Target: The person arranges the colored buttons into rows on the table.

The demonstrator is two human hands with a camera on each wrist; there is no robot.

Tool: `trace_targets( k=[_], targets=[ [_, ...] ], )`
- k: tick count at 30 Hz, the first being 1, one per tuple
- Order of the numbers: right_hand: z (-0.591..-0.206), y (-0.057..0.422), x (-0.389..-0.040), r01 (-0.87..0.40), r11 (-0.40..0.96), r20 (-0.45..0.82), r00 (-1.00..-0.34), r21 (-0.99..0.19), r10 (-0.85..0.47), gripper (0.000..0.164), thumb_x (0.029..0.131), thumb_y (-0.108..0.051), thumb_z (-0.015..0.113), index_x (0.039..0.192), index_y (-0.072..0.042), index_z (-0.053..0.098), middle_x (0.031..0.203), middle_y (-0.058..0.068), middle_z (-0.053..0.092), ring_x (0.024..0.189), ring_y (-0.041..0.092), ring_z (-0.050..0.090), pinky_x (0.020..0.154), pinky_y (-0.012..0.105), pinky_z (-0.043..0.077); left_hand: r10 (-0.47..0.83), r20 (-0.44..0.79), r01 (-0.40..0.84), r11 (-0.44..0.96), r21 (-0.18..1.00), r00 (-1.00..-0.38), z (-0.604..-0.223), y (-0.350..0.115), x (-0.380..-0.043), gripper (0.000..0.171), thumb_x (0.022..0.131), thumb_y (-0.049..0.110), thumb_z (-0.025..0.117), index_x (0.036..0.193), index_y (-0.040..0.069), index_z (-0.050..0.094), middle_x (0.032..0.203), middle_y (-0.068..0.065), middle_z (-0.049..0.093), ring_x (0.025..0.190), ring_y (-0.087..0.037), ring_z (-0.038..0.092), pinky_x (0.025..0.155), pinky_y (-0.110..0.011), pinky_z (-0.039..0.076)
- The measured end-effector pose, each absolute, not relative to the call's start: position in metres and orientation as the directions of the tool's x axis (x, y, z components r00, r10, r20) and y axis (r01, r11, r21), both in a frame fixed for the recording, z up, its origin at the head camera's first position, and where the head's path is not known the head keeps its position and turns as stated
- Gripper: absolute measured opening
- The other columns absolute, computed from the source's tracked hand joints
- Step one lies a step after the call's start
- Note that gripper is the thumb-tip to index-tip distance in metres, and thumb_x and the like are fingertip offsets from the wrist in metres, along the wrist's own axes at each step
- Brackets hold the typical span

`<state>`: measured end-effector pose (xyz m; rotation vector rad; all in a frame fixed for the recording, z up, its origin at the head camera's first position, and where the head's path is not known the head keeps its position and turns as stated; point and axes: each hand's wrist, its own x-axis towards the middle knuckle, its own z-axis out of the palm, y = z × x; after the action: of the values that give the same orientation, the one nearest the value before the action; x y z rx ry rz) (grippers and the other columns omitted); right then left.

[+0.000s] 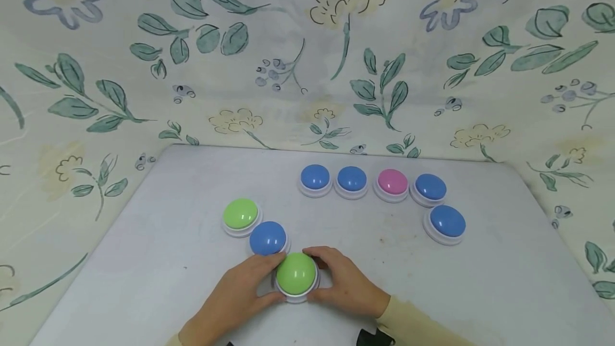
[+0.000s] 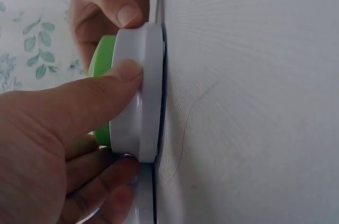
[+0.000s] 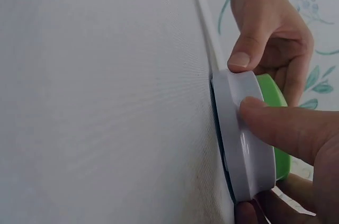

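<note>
A green dome push button (image 1: 296, 273) with a white round base sits near the front of the white table. My left hand (image 1: 236, 293) grips its left side, with the thumb along the white base in the left wrist view. From the other side my right hand (image 1: 349, 288) holds the same base between thumb and fingers. Just behind my left fingertips lies a blue push button (image 1: 267, 238), its lower edge partly hidden. Another green push button (image 1: 241, 214) stands close behind that blue one, at the left.
Along the back, two blue buttons (image 1: 315, 178) and a pink button (image 1: 392, 182) form a row. A blue button (image 1: 430, 187) stands right of the pink one, and another blue button (image 1: 447, 222) is nearer me. A flowered cloth (image 1: 288, 89) hangs behind the white table (image 1: 158, 260).
</note>
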<state>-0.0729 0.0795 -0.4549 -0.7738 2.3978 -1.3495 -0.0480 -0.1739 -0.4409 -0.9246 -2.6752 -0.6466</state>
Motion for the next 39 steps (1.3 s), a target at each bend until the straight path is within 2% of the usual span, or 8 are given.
trace_targets(
  k=[14, 21, 26, 34, 39],
  targets=[
    [-0.454, 0.08, -0.073, -0.378, 0.411, 0.074, -0.804, -0.829, -0.59, 0.068, 0.08, -0.019, 0.086, 0.14, -0.009, 0.054, 0.136, 0.001, 0.057, 0.124, 0.014, 0.055, 0.108, 0.031, 0.046, 0.466, 0.295, 0.549, 0.75, 0.369, -0.834, -0.437, -0.168, -0.045, 0.072, 0.067, 0.035, 0.091, 0.127, 0.003, 0.068, 0.124, -0.006, 0.07, 0.112, -0.021, 0.065, 0.094, -0.04, 0.055],
    [-0.451, 0.083, -0.075, -0.392, 0.393, 0.1, -0.802, -0.832, -0.588, 0.069, 0.079, -0.019, 0.086, 0.14, -0.011, 0.054, 0.136, -0.003, 0.057, 0.121, 0.012, 0.055, 0.105, 0.031, 0.047, 0.446, 0.369, 0.574, 0.704, 0.417, -0.815, -0.441, -0.167, -0.047, 0.07, 0.066, 0.031, 0.092, 0.127, 0.005, 0.068, 0.122, -0.002, 0.07, 0.111, -0.019, 0.065, 0.093, -0.039, 0.055],
    [-0.447, 0.084, -0.076, -0.396, 0.395, 0.104, -0.803, -0.829, -0.587, 0.069, 0.079, -0.018, 0.086, 0.14, -0.012, 0.054, 0.136, -0.004, 0.056, 0.12, 0.011, 0.055, 0.104, 0.03, 0.048, 0.416, 0.433, 0.591, 0.674, 0.443, -0.8, -0.442, -0.167, -0.049, 0.072, 0.061, 0.029, 0.095, 0.125, 0.007, 0.07, 0.12, 0.002, 0.071, 0.109, -0.016, 0.065, 0.092, -0.038, 0.056],
    [-0.44, 0.088, -0.079, -0.387, 0.412, 0.101, -0.817, -0.825, -0.567, 0.07, 0.078, -0.016, 0.087, 0.14, -0.018, 0.054, 0.137, -0.007, 0.056, 0.12, 0.011, 0.055, 0.104, 0.03, 0.049, 0.365, 0.433, 0.553, 0.682, 0.479, -0.824, -0.438, -0.162, -0.052, 0.076, 0.057, 0.029, 0.096, 0.126, 0.009, 0.07, 0.119, 0.005, 0.071, 0.108, -0.012, 0.061, 0.091, -0.038, 0.056],
    [-0.437, 0.092, -0.081, -0.395, 0.4, 0.126, -0.823, -0.827, -0.554, 0.074, 0.077, -0.014, 0.088, 0.142, -0.015, 0.053, 0.139, -0.006, 0.055, 0.12, 0.012, 0.055, 0.103, 0.03, 0.05, 0.335, 0.398, 0.512, 0.672, 0.535, -0.854, -0.432, -0.159, -0.054, 0.074, 0.06, 0.027, 0.095, 0.128, 0.011, 0.07, 0.121, 0.007, 0.071, 0.108, -0.011, 0.061, 0.09, -0.037, 0.057]
  ],
)
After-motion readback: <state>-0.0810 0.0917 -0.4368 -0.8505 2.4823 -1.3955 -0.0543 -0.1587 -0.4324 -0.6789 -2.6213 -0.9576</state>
